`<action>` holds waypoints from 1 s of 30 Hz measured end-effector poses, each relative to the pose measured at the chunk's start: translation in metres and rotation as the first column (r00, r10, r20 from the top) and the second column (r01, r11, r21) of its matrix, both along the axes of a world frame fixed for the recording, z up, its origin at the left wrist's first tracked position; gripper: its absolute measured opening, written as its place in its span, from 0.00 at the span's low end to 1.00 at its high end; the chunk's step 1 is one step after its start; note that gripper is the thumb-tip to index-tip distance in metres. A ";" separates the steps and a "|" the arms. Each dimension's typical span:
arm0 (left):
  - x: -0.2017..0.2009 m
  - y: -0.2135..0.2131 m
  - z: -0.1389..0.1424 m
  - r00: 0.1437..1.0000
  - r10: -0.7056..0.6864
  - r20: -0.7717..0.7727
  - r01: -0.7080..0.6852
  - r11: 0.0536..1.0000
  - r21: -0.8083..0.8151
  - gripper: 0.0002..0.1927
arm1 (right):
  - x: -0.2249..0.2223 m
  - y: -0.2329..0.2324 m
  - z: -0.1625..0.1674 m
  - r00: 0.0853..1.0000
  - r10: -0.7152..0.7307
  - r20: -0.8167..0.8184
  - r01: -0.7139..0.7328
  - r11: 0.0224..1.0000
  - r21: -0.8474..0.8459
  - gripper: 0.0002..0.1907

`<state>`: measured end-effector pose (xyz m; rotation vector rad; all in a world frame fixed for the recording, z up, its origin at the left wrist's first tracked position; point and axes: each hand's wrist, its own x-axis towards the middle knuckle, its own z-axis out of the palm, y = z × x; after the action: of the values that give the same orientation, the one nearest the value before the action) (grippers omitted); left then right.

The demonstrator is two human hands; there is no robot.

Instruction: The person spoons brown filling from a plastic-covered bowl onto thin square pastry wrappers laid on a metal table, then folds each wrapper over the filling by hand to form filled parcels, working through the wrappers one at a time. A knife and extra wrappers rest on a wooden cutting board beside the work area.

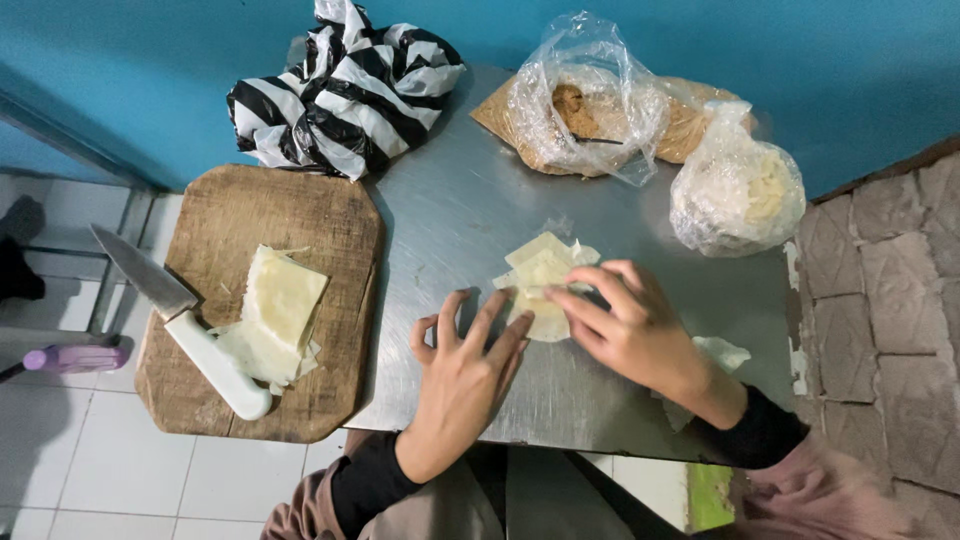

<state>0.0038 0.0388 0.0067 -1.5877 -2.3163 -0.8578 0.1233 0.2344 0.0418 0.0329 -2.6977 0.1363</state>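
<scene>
Two bare hands are working over a metal table (pixel 450 215), whose near edge is hiding behind the person's dark sleeves. Left of it, a wooden cutting board (pixel 225 225) is carrying a stack of pale dough sheets (pixel 278 305) and a white-handled knife (pixel 170 310). At the back, a black-and-white striped bag (pixel 345 90) is sitting crumpled, its contents hidden. Beside it, a clear bag of brown crumbs (pixel 590 105) is lying open, and a knotted clear bag of whitish filling (pixel 738 190) is hard to make out through the plastic. The left hand (pixel 468 370) is pressing flat, fingers spread, on the small dough pieces (pixel 540 265) at the table's middle. The right hand (pixel 625 325) is pinching those pieces, partly covering them.
</scene>
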 end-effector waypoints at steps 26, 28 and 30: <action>0.003 -0.004 -0.005 0.998 -0.020 0.064 0.020 1.000 -0.003 0.20 | -0.026 0.025 -0.019 0.998 -0.054 0.022 0.056 0.993 -0.102 0.16; 0.002 -0.004 -0.004 0.997 -0.024 0.068 0.024 1.000 -0.002 0.20 | -0.028 0.027 -0.021 0.998 -0.058 0.012 0.059 0.991 -0.123 0.13; 0.002 -0.004 -0.004 0.997 -0.027 0.069 0.028 1.000 -0.001 0.20 | -0.029 0.029 -0.024 0.998 -0.066 0.021 0.069 0.981 -0.179 0.11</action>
<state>0.0059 0.0349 0.0032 -1.6191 -2.3475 -0.9308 0.0946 0.2638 0.0179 -0.1146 -2.6861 0.3601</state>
